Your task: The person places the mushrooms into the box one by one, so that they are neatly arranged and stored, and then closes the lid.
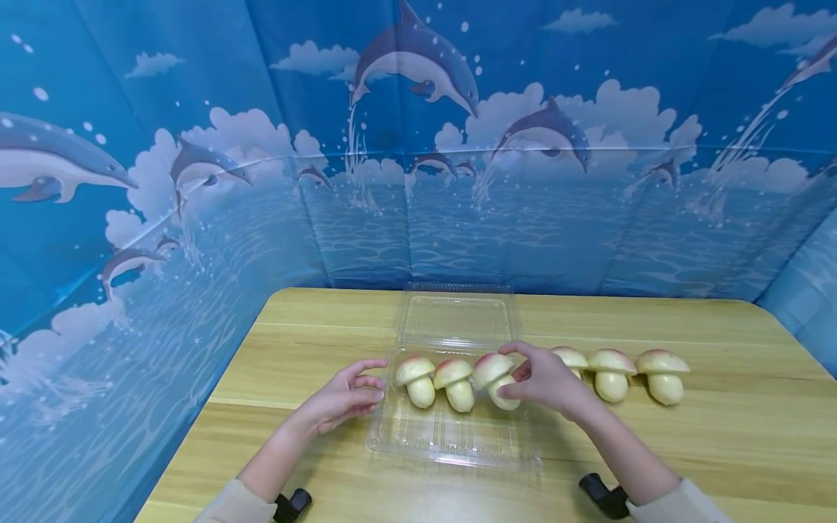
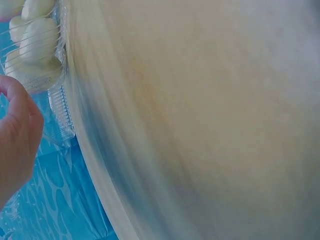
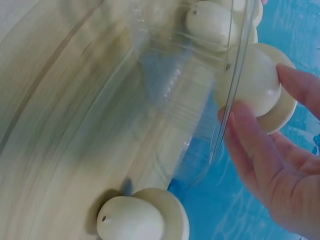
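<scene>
A clear plastic clamshell container (image 1: 451,459) lies on the table, its lid (image 1: 458,317) folded back. Inside, a row of pale mushrooms with pink-tinged caps begins with a left one (image 1: 415,378) and a middle one (image 1: 455,381). The third mushroom (image 1: 492,370), at the right end, is pinched between the thumb and fingers of my right hand (image 1: 552,381). In the right wrist view that hand (image 3: 280,170) grips the mushroom (image 3: 250,82) by the container's wall. Beside the container's left edge is my left hand (image 1: 343,398), fingers loosely bent, holding nothing; contact with the rim is unclear.
To the right of the container, three more mushrooms (image 1: 612,375) stand in a row on the wooden table (image 1: 739,436), the nearest partly hidden by my right hand. A blue curtain (image 1: 425,218) printed with dolphins hangs behind the table and along its left side.
</scene>
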`<state>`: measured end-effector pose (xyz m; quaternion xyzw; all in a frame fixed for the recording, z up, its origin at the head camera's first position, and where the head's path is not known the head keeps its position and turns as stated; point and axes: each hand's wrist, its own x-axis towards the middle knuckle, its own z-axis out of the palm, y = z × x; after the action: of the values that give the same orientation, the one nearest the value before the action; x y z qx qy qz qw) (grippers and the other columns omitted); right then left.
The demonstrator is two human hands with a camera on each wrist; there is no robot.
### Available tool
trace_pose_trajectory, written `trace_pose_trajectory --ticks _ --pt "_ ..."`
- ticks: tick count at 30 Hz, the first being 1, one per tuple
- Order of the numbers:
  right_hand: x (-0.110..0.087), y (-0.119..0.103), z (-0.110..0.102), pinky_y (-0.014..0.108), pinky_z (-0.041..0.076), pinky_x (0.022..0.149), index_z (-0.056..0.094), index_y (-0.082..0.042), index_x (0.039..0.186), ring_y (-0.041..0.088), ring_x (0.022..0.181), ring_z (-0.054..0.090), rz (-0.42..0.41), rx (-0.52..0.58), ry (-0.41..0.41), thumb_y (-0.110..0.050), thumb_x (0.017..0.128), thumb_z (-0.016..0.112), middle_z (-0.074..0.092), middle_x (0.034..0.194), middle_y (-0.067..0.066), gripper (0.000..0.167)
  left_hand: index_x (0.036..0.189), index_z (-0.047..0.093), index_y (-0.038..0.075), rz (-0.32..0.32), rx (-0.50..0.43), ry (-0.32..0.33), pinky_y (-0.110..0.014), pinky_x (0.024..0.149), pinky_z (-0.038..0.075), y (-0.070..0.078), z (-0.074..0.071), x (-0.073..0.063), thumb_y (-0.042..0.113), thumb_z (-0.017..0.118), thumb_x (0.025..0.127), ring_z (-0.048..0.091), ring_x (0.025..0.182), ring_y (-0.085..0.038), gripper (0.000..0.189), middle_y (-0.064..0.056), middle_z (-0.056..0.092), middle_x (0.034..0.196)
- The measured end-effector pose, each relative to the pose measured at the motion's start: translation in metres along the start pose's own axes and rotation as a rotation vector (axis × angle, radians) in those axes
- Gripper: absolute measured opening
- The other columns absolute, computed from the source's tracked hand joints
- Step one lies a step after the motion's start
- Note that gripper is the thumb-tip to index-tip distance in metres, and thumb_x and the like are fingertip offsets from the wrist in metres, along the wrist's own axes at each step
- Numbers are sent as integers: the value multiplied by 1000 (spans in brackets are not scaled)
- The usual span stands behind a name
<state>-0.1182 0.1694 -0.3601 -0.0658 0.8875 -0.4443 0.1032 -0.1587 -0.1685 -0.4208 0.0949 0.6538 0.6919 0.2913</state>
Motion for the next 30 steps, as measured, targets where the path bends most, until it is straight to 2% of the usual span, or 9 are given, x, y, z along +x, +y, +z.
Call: trace_pose_trajectory --ticks 9,22,27,30 --pt "1 -5 10 30 43 54 53 -3 121 15 64 52 -29 -193 54 -14 72 78 57 73 4 56 141 32 3 1 -3 2 -21 68 51 0 1 0 -1 61 85 56 74 -10 63 -7 54 101" --pt "-1 -5 27 27 36 44 52 1 119 12 47 41 -99 -308 195 -5 69 75 49 56 0 55 141 31 2 2 -8 9 -22 70 51 1 2 0 -3 61 85 57 75 -11 64 -7 54 100" --pt "0 -2 33 26 38 44 53 4 118 12 47 43 -129 -359 268 -6 67 77 51 57 1 56 141 31 2 5 -16 1 -22 69 51 1 2 0 -3 60 85 57 74 -10 64 -6 54 99" --pt "1 0 38 25 39 42 53 5 115 13 47 45 -157 -400 314 -5 66 79 57 63 6 56 141 31 2 4 -20 1 -22 69 51 1 2 0 -3 60 85 57 74 -10 64 -5 54 99"
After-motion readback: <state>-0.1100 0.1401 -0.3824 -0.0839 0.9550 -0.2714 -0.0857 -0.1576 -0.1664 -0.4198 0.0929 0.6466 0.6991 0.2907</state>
